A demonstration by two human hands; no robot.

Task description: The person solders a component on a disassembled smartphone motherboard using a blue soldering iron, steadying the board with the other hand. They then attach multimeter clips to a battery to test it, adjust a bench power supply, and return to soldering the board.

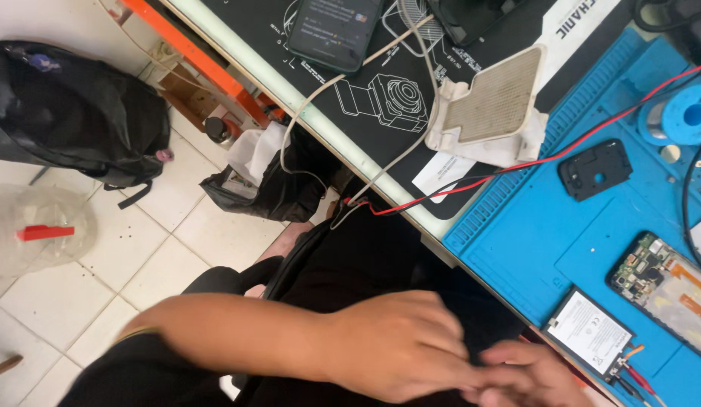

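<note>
Hands are meeting over the lap: left hand point(399, 347) curling loosely over right hand point(527, 373), grip unclear, beside the blue worktop mat point(531, 226).

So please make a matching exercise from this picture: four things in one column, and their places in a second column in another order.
Things:
1. backpack
2. phone battery
3. solder spool
4. left hand

Places:
A. top right of the blue mat
B. over the lap, fingers touching the right hand
C. on the tiled floor
D. lower edge of the blue mat

Pairs: 1-C, 2-D, 3-A, 4-B
</note>
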